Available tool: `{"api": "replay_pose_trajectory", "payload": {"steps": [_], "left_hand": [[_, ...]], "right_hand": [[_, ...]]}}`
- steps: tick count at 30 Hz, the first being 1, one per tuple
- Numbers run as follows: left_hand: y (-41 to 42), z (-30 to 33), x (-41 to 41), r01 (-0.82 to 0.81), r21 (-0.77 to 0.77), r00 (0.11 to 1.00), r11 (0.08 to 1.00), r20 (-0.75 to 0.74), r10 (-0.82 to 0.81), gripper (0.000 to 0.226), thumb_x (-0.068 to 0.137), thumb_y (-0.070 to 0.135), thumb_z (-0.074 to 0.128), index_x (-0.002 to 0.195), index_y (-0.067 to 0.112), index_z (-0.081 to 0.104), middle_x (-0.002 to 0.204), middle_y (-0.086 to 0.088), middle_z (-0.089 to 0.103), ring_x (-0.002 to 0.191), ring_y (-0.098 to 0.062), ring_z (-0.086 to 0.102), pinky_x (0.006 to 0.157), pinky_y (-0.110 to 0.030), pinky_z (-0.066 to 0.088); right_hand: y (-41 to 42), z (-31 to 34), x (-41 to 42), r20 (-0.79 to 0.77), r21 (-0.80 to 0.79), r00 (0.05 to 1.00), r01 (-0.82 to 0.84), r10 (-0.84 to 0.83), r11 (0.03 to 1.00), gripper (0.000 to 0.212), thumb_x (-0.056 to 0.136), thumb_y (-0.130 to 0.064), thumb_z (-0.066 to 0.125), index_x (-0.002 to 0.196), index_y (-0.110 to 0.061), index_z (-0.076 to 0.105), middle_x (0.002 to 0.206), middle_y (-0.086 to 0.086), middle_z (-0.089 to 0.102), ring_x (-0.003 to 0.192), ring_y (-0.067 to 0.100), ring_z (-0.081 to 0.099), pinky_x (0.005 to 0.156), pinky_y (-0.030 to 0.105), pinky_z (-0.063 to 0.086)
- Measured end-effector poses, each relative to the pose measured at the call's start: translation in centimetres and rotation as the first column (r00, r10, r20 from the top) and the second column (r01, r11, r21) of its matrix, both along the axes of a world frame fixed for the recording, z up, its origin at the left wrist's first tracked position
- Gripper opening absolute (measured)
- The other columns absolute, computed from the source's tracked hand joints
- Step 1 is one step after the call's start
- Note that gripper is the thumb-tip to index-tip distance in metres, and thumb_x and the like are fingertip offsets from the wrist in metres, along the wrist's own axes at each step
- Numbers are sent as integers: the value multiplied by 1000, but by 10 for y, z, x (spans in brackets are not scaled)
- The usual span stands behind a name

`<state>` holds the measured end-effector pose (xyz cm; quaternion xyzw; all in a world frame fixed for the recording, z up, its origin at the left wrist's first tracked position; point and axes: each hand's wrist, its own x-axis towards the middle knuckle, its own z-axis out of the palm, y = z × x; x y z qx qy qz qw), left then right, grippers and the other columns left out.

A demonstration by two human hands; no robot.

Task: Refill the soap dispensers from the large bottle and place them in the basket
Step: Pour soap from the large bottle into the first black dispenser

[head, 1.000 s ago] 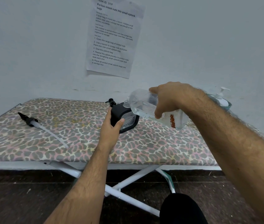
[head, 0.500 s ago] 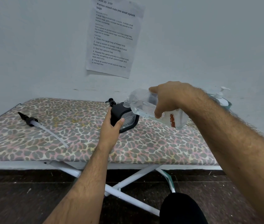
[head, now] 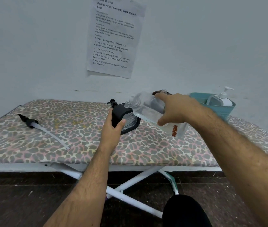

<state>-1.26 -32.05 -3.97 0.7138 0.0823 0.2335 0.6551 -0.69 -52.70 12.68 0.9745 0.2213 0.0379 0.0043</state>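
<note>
- The soap dispenser (head: 124, 118), black with a clear ribbed face, stands mid-bench (head: 146, 153), well in from the near edge; open patterned cover lies to its left.
- The left hand (head: 112, 130) grips the soap dispenser, fingers wrapped behind it, thumb on its front.
- The right hand (head: 172, 108) holds the large bottle (head: 148, 108) just right of the soap dispenser, long axis near horizontal, neck pointing left over the open mouth.
- The bottle's far end is blurred.
- A loose pump (head: 36, 126) lies far left of the soap dispenser.
- The basket (head: 223, 110), far right, holds a white dispenser (head: 220, 100), partly hidden.
</note>
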Motion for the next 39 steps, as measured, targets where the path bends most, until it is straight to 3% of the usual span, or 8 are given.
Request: {"api": "replay_pose_trajectory", "payload": {"steps": [9,11,14,16,21,29,36,39], "left_hand": [[-3,4,-4,-10,11,1000,1000,7,10,65,96,25,62,153,30,31,143,7,52,129,-11,51,111,-41,43],[-3,4,-4,-13,9,1000,1000,11,13,65,96,25,63,153,30,32,143,7,52,128,-11,52,111,-41,43],[-4,6,-6,-20,10,1000,1000,13,19,64,96,23,63,153,28,33,140,8,54,125,-9,53,110,-38,43],[-5,8,-6,-26,6,1000,1000,18,26,64,96,22,63,152,28,34,136,8,55,122,-8,55,109,-37,45],[-6,8,-6,-31,-1,999,1000,25,31,64,95,23,65,151,29,36,133,7,57,119,-8,57,101,-30,49],[-8,10,-8,-39,-26,999,999,24,40,61,95,21,65,149,30,38,117,18,57,106,6,55,89,-20,50],[-7,10,-7,-40,-26,999,999,18,41,64,94,21,66,149,32,37,126,9,56,114,-7,57,95,-30,51],[-7,10,-9,-43,-8,999,999,17,43,65,94,20,66,151,30,36,128,8,56,113,-7,57,90,-24,50]], "right_hand": [[-10,-47,2,49,199,999,0,-10,980,78,74,-43,72,140,-29,31,74,-7,55,62,5,49,46,25,33],[-13,-57,4,50,252,999,-9,-4,968,81,74,-42,72,142,-29,31,76,-7,58,63,8,51,47,25,33],[-15,-70,5,8,348,1000,-2,-1,937,86,74,-42,75,146,-29,28,97,-1,65,76,16,60,58,29,48],[-16,-79,6,-30,452,1000,10,4,892,86,74,-40,76,145,-30,29,103,2,66,77,18,63,67,34,54],[-13,-99,12,-73,728,997,56,-4,684,84,71,-34,81,140,-32,33,112,-5,61,77,10,66,68,34,57],[-6,-118,17,-82,922,996,84,-21,378,77,68,-36,88,126,-30,38,111,-6,62,98,9,61,76,25,48],[-7,-130,27,-47,959,987,88,-154,270,77,69,-30,89,123,-31,34,114,-6,57,102,12,60,89,31,51],[-14,-134,34,-50,965,972,106,-229,240,78,72,-25,87,129,-25,35,121,-2,58,107,14,58,96,32,49]]}}
